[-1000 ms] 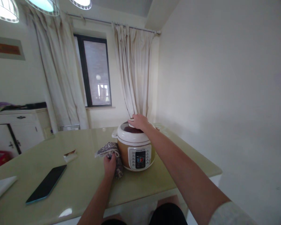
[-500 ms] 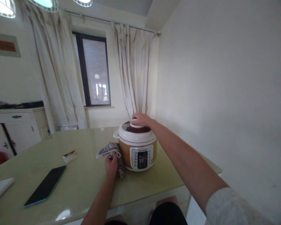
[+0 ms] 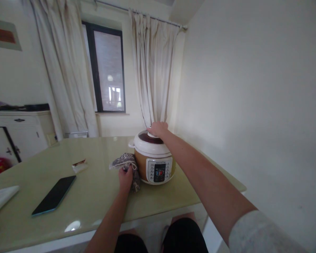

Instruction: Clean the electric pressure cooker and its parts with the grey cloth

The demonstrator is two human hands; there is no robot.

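Observation:
An electric pressure cooker point(image 3: 140, 165) with a white lid and tan body stands upright on the table, its button panel facing me. On top, my right hand point(image 3: 158, 129) is closed over the white lid handle point(image 3: 150, 135); the palm hides part of that handle. Left of the cooker, my left hand point(image 3: 125, 176) pinches a bunched grey patterned cloth point(image 3: 123, 160). The cloth lies against the cooker's side, and its lower end hangs down near the tabletop.
A dark phone or tablet point(image 3: 54, 195) lies at the left on the greenish table point(image 3: 94, 200). Behind it is a small tissue pack point(image 3: 79, 166). A white item point(image 3: 1, 198) sits at the left edge. The wall point(image 3: 252, 105) rises close along the right side.
The view has tilted down, with the scene shifted upward. The cooker's panel appears turned slightly leftward, and my right hand has rotated over the handle. My left hand keeps hold of the cloth.

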